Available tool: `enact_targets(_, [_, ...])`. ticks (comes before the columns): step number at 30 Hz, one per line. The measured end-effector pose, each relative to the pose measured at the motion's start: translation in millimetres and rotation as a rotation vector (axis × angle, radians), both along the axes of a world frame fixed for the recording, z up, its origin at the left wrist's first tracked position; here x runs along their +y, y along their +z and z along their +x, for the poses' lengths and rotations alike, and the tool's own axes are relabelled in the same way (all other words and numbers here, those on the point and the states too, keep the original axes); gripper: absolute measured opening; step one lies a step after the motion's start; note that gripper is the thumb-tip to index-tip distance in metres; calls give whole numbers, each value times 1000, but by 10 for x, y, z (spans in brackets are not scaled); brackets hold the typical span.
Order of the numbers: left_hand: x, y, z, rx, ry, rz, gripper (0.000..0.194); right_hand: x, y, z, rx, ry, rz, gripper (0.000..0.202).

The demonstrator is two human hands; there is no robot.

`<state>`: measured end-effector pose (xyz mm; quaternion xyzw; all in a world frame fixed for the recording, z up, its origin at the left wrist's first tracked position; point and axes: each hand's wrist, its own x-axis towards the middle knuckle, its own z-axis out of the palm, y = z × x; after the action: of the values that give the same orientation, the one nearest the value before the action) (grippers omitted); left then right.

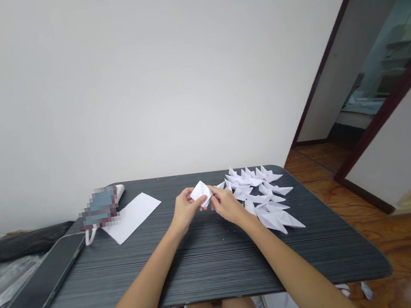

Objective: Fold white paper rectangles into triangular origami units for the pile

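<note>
Between both hands, a small piece of white folded paper point(200, 190) is held up just above the dark table, one corner pointing up. My left hand point(187, 207) grips its left and lower side, the thumb across the front. My right hand point(227, 203) pinches its right edge; some of those fingertips are hidden behind the paper. Right of my right hand lies a cluster of several folded white paper boats point(263, 191), pointed and overlapping one another.
Flat white paper point(133, 217) lies on the dark table point(207, 272) at left, partly under a blurred-out device point(99, 207). A large dark phone point(44, 278) rests at the table's left edge. A white wall stands behind; paper scraps point(366, 290) lie on the wooden floor at right.
</note>
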<state>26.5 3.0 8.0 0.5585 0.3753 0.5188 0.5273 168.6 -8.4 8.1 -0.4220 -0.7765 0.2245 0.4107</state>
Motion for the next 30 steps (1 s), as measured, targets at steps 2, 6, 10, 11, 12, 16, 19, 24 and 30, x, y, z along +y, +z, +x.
enact_targets(2, [-4, -25, 18, -5, -7, -4, 33, -15, -8, 4, -90, -66, 88, 35])
enact_targets(6, [1, -70, 36, -37, -3, -35, 30, -22, -31, -2, -139, -137, 110, 33])
enact_targets(10, [4, -73, 24, -44, 24, -41, 30, 28, -20, -4, 72, 25, -76, 33])
enact_targets(11, [4, -68, 17, -32, 38, -31, 30, 46, -13, 1, 141, 94, -142, 32])
enact_targets(12, [3, -63, 8, -16, 51, -18, 31, 65, -6, 7, 204, 157, -206, 30])
enact_targets(16, [3, -56, -14, 45, 45, 36, 32, 115, -8, 35, 354, 202, -355, 25])
enact_targets(19, [2, -65, -12, 68, 15, 57, 30, 119, -24, 44, 377, 123, -387, 27])
enact_targets(24, [-7, -44, -1, 43, 3, 59, 27, 102, 12, 57, 442, 128, -440, 27])
enact_targets(30, [0, -11, -25, 21, -22, 74, 25, 67, 81, 97, 499, 149, -507, 29])
